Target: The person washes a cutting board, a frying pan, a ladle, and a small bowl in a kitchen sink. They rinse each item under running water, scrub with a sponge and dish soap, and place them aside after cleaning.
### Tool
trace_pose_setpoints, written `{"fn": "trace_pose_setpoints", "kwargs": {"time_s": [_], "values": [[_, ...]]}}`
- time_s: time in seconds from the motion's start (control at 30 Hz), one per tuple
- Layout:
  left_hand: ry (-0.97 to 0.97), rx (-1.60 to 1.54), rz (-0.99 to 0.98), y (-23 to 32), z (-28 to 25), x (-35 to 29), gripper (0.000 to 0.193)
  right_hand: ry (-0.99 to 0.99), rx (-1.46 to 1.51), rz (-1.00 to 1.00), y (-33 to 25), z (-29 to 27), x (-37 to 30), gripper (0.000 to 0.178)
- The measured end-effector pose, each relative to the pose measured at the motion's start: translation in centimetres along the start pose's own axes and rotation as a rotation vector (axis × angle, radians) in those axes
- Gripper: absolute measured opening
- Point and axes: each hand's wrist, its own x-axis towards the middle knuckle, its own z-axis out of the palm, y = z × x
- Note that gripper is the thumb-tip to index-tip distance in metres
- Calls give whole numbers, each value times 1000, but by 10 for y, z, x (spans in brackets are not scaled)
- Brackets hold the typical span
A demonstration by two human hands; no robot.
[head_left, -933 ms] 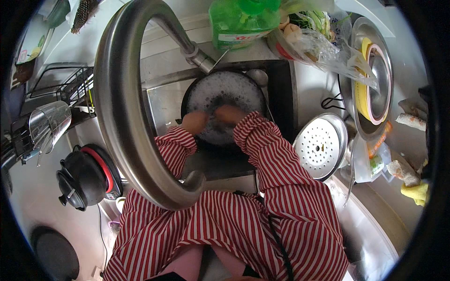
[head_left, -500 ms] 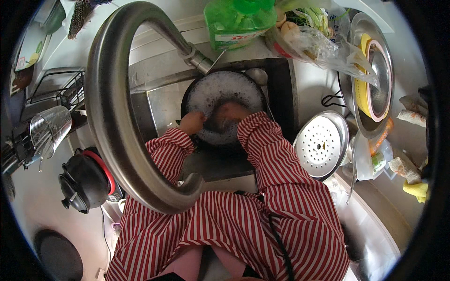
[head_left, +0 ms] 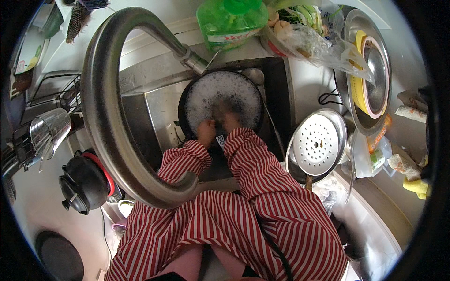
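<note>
A round black pan [head_left: 184, 100] full of foamy, soapy water sits in the sink [head_left: 161, 110]. At its near rim is my left hand [head_left: 205, 132], closed on the edge with the fingertips over the inner side. Just right of it, my right hand [head_left: 228, 119] reaches down into the suds. Its fingers are under the foam and smeared by motion, so what they touch is hidden. A small label [head_left: 220, 140] shows on the pan's near side, between my wrists. Both forearms wear red-and-white striped sleeves.
A large curved steel faucet [head_left: 105, 98] arches over the sink's left side. Behind stands a green detergent bottle [head_left: 229, 23]. To the right are a perforated white steamer plate [head_left: 316, 144], a plastic bag of vegetables [head_left: 309, 40] and stacked basins [head_left: 360, 93]. A ladle [head_left: 254, 75] lies beside the pan.
My left hand has shifted right and nearer along the pan's rim. The right hand has moved nearer and slightly left within the foam. The label has come into sight.
</note>
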Motion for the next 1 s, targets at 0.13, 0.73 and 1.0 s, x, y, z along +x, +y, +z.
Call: {"fn": "trace_pose_setpoints", "kwargs": {"time_s": [0.13,0.73,1.0], "values": [[-218,-213,-165,-2,10,12,32,-60,15,72,-18,-6,-8,24],[-543,-739,-430,28,-53,47,36,-380,41,125,-40,-20,-27,21],[-365,-582,-202,0,-28,73,22,-521,-604,48,-15,-37,-58,32]]}}
